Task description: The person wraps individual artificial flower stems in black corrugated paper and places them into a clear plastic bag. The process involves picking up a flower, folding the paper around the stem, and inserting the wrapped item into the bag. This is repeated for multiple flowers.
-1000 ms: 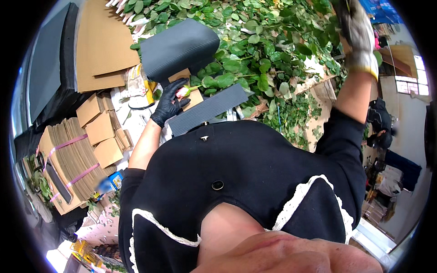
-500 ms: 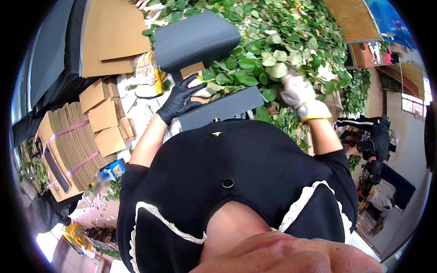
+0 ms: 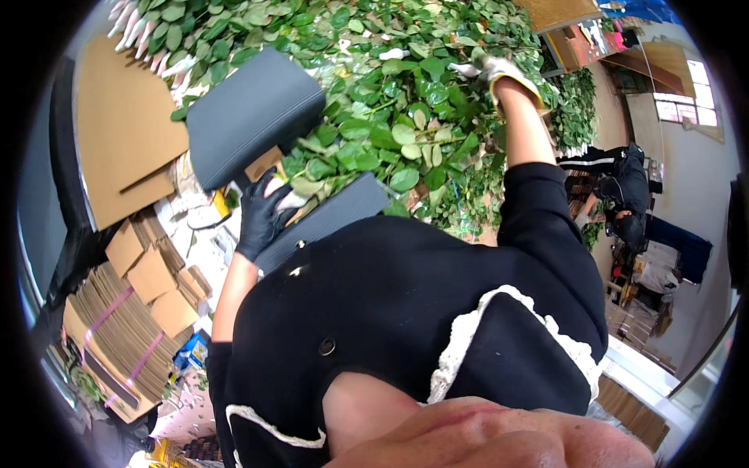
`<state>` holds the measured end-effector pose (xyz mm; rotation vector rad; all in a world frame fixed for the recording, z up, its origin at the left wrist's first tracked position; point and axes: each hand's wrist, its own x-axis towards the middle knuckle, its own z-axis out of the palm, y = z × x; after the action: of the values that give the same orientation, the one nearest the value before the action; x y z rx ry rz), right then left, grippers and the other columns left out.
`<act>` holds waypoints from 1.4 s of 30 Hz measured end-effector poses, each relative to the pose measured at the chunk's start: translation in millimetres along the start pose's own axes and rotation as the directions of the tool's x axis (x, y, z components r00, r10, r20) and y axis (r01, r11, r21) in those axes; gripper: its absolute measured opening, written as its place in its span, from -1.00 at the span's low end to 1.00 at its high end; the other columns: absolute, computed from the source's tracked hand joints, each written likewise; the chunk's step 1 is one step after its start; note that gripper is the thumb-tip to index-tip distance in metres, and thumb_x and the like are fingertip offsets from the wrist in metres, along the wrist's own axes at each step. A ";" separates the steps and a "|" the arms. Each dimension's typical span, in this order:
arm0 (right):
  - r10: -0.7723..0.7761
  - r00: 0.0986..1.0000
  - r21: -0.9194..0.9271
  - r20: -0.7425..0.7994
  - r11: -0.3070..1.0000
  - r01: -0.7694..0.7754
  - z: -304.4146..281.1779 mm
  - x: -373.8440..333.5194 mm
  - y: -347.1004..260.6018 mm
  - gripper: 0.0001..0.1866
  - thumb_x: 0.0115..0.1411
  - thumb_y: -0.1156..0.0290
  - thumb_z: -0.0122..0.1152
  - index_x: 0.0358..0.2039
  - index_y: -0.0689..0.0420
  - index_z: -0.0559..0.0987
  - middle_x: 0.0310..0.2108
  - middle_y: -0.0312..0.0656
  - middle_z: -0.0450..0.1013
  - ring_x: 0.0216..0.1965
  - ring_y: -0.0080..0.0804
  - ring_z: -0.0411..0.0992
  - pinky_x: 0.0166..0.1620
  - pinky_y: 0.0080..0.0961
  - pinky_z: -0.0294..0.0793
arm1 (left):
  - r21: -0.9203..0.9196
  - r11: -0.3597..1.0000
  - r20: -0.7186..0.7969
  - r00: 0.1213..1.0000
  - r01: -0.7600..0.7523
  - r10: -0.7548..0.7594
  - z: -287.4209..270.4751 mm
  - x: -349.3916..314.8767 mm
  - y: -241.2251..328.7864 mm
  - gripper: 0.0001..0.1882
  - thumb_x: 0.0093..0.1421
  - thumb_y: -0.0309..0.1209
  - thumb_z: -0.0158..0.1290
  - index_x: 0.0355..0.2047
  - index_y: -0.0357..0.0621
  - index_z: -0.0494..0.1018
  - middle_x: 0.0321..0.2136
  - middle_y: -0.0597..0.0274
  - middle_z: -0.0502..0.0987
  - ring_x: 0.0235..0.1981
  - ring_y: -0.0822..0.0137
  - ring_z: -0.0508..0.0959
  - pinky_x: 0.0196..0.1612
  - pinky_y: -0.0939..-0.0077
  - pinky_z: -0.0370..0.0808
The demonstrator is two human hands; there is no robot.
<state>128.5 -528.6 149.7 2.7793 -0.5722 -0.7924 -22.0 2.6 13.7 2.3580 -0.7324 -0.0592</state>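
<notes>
My left hand [image 3: 261, 217], in a black glove, curls around a pale pink-white flower bud [image 3: 290, 200] at the end of a bunch of leafy stems [image 3: 343, 168]. The bunch lies between a dark grey padded block [image 3: 253, 113] and a ribbed grey board [image 3: 331, 222] close to my body. My right hand [image 3: 509, 76], in a whitish glove with a yellow cuff, reaches out over the pile of cut leafy stems [image 3: 437, 97]. Beside its fingertips lies another pale bud [image 3: 466, 69]; the fingers are blurred, so their grip cannot be made out.
Brown cardboard sheets [image 3: 125, 132] stand at the left, with a strapped cardboard stack [image 3: 117, 335] and small cardboard pieces [image 3: 152, 273] below. A patterned glove [image 3: 191, 187] lies by the padded block. At the right, a person in black [image 3: 624, 191] bends over.
My right hand has moved up and away from the ribbed board, deeper over the leaves. My left hand stays at the bunch's end. The whole view has shifted, with the blocks now farther left.
</notes>
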 end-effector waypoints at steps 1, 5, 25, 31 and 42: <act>0.011 0.995 -0.039 0.096 0.999 -0.007 25.5 22.5 12.3 -0.32 0.28 -0.24 -0.23 0.17 -0.02 0.43 0.19 0.06 0.32 0.22 -0.01 0.28 0.24 -0.15 0.22 | 0.012 1.000 0.034 0.999 0.006 -0.007 -2.1 1.4 2.1 -0.52 -0.09 -0.26 0.35 -0.10 0.00 0.57 0.19 0.01 0.32 0.10 -0.07 0.33 0.17 0.11 0.27; 0.245 0.967 0.255 0.073 0.933 -0.255 96.9 95.4 69.2 -0.36 0.32 -0.10 -0.25 0.21 0.06 0.39 0.28 0.02 0.23 0.30 -0.05 0.19 0.28 -0.15 0.16 | -0.057 0.998 0.053 0.998 0.031 -0.028 4.7 -6.6 -5.0 -0.55 -0.12 -0.33 0.33 -0.14 -0.04 0.57 0.22 0.04 0.29 0.10 -0.08 0.30 0.18 0.09 0.23; -0.145 0.983 0.236 -0.117 0.957 0.169 34.9 105.9 -57.6 -0.44 0.37 0.06 -0.36 0.11 0.14 0.45 0.14 0.03 0.38 0.14 -0.01 0.37 0.13 -0.19 0.37 | -0.116 0.991 0.094 0.994 0.069 -0.058 0.8 0.4 -2.7 -0.51 -0.14 -0.32 0.36 -0.14 -0.06 0.54 0.24 0.01 0.27 0.08 -0.08 0.28 0.16 0.09 0.24; -0.066 0.838 0.133 -0.541 0.978 0.163 -27.2 115.7 19.5 -0.53 0.38 0.12 -0.41 -0.13 0.02 0.53 -0.09 -0.01 0.51 -0.09 0.02 0.48 0.05 -0.16 0.41 | -0.098 0.991 0.063 0.994 0.094 -0.088 -0.5 -4.8 3.5 -0.53 -0.15 -0.30 0.36 -0.14 0.08 0.59 0.21 0.02 0.32 0.04 -0.05 0.33 0.13 0.15 0.28; -0.768 0.400 -0.334 -0.499 0.597 0.730 -201.1 -68.8 -301.5 -0.81 0.07 0.32 0.11 -0.38 0.08 0.64 -0.35 0.00 0.58 -0.29 -0.03 0.57 -0.25 -0.14 0.53 | -0.087 0.993 0.042 0.996 0.078 -0.075 -9.7 -9.3 4.4 -0.51 -0.13 -0.08 0.36 -0.12 0.24 0.60 0.22 0.16 0.34 0.06 -0.02 0.37 0.10 0.11 0.31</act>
<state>277.1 -210.8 263.7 2.8993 0.9063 0.0677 -29.8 10.3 22.7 2.3047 -0.6443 -0.1676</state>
